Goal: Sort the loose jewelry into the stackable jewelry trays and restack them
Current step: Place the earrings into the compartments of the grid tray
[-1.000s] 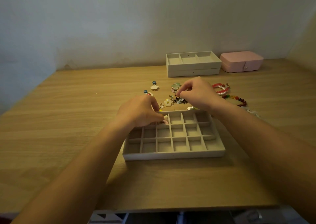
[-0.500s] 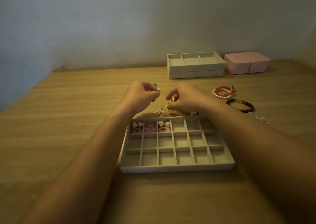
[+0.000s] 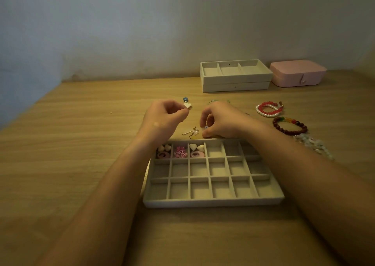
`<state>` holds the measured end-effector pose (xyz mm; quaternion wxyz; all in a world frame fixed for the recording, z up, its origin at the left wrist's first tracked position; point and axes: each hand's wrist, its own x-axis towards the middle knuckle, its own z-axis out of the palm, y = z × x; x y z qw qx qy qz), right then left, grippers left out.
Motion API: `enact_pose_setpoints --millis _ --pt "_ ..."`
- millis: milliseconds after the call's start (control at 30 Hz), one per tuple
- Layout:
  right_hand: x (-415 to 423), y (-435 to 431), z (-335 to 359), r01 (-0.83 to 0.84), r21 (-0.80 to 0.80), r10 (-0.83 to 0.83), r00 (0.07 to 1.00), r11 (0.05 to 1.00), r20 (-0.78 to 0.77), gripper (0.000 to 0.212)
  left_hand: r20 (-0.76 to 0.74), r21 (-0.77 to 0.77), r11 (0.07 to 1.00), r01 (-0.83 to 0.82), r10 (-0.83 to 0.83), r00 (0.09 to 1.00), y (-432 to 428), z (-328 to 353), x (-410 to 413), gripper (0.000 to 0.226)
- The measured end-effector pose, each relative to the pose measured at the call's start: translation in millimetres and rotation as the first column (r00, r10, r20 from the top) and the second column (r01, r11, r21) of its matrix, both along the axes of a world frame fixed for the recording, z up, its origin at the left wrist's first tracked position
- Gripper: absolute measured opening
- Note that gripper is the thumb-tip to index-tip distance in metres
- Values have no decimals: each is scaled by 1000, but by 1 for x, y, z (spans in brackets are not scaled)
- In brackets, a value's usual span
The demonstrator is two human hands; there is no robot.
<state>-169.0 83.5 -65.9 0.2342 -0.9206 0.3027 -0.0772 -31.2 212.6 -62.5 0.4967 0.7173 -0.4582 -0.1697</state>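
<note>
**A:** Where were your hands?

**B:** Both were at mid-frame, just above the top edge of the grid tray [image 3: 213, 201]. My right hand [image 3: 221, 121] pinched a small bead piece [image 3: 206, 127] between thumb and forefinger. My left hand [image 3: 164, 117] was curled with its fingertips pressed together, right beside a white flower earring [image 3: 187, 105]. I couldn't tell whether it actually gripped anything.

**A:** And the jewelry?

**B:** Three compartments in the tray's upper left were filled. The first held heart pieces [image 3: 192, 147] with a pink swirl [image 3: 163, 155], the next pink flowers [image 3: 180, 152], the third hearts and a swirl again. A gold hook earring [image 3: 191, 132] lay on the table [image 3: 81, 144] between my hands. On the right lay the red and pearl bracelets [image 3: 268, 109], a dark red bracelet [image 3: 290, 126] below them, and a pale beaded bracelet [image 3: 312, 144] lower still.

**A:** The other trays?

**B:** The stacked trays [image 3: 235, 83] sat at the upper right by the wall, with a pink box [image 3: 298, 73] just beside them
</note>
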Motion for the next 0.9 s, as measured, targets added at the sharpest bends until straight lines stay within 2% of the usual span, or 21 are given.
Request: enact_pose_setpoints --millis 133,267,333,433,500,567,633,733,833,900 --pt "-6 -3 1 15 46 -15 1000 999 14 14 -62 -46 999 26 -29 998 5 5 -7 7" --pt "-10 -6 1 23 42 -23 1000 999 13 13 -62 -61 998 5 -9 998 5 5 -8 6" --pt "-14 -5 4 28 51 -31 998 998 59 11 -48 -60 998 6 -9 999 5 4 -8 6" --pt "-25 0 13 34 203 -92 954 979 284 11 15 -40 999 17 -17 1000 4 4 -8 7" --pt "-35 5 20 -55 398 -158 861 916 483 11 22 -47 996 81 -80 997 5 7 -11 12" --pt "-42 13 23 -170 539 -224 777 825 588 11 -3 -81 979 187 -188 982 7 11 -16 20" --pt "-46 21 23 -238 627 -281 739 741 612 13 -29 -136 956 259 -265 964 9 14 -25 25" --pt "-50 27 21 -304 693 -328 712 654 621 21 -76 -214 943 254 -275 958 10 15 -35 26" --pt "-53 29 20 -269 682 -322 726 681 608 24 -89 -221 943 248 -273 958 11 15 -36 26" --pt "-53 29 20 -220 657 -313 742 721 593 18 -101 -202 945 258 -282 954 12 15 -36 26"
